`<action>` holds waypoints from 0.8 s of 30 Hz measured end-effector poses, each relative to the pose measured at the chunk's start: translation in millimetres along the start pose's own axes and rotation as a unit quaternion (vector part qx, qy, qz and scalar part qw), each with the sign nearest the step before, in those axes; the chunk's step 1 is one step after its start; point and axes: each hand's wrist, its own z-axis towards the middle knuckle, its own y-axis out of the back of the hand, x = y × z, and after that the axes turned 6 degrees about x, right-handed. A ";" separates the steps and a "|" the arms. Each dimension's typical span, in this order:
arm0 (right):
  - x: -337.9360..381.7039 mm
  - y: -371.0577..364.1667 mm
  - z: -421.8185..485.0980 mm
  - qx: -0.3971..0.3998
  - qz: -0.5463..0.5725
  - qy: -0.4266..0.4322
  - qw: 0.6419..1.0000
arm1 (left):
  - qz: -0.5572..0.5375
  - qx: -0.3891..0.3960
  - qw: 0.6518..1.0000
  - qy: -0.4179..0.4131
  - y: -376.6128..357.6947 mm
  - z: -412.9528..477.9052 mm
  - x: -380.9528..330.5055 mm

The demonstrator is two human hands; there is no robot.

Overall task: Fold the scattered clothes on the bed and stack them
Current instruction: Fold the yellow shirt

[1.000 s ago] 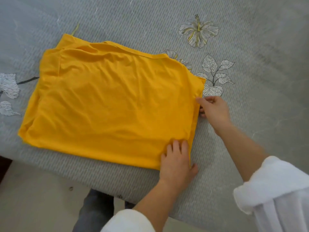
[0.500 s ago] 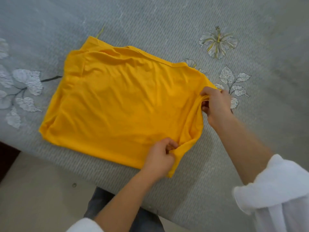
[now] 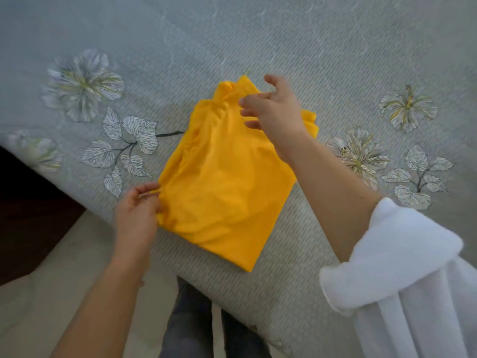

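The folded yellow shirt (image 3: pixel 227 182) lies near the front edge of a grey flowered bedspread (image 3: pixel 335 60), its long axis running away from the person with the far end tilted slightly right. The left hand (image 3: pixel 136 215) pinches its near-left edge. The right hand (image 3: pixel 278 115) hovers over the far end, fingers spread and loose. Below is a pale floor (image 3: pixel 64 267)

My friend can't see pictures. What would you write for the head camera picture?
A folded yellow garment lies on a grey bed cover printed with flowers, near its edge. The person's left hand pinches the garment's left edge, while the right hand, fingers spread, reaches over its far end.
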 end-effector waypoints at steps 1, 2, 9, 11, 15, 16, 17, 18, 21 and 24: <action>-5.8 -1.2 -1.3 -0.014 -0.039 -0.001 0.999 | 0.000 -0.041 0.999 -0.008 6.9 3.8 2.7; -13.1 1.1 -4.5 -0.034 -0.084 -0.003 0.996 | 0.008 -0.076 0.997 -0.019 11.7 5.7 5.6; -83.4 55.3 -39.7 -0.195 -0.212 -0.080 0.954 | -0.075 -0.115 0.989 0.049 5.9 -12.1 41.3; -92.3 58.8 -43.5 -0.199 -0.185 -0.127 0.954 | -0.097 -0.089 0.989 0.061 -3.9 -19.6 43.1; -99.8 58.1 -42.5 -0.122 -0.137 -0.159 0.970 | -0.086 -0.039 0.993 0.068 -20.7 -21.2 43.3; -100.3 59.5 -41.1 -0.117 -0.142 -0.161 0.970 | -0.084 -0.042 0.993 0.074 -22.8 -18.6 42.9; -99.7 61.7 -40.8 -0.119 -0.146 -0.162 0.969 | -0.085 -0.051 0.992 0.082 -24.5 -15.7 41.6; -100.6 65.1 -41.8 -0.128 -0.145 -0.164 0.967 | -0.085 -0.059 0.991 0.087 -24.8 -12.1 41.4; -107.3 78.8 -54.1 -0.156 -0.119 -0.179 0.964 | -0.110 -0.048 0.990 0.081 -28.0 -5.3 37.6; -112.9 95.6 -83.5 -0.145 -0.092 -0.230 0.958 | -0.112 -0.017 0.991 0.063 -29.3 0.2 33.6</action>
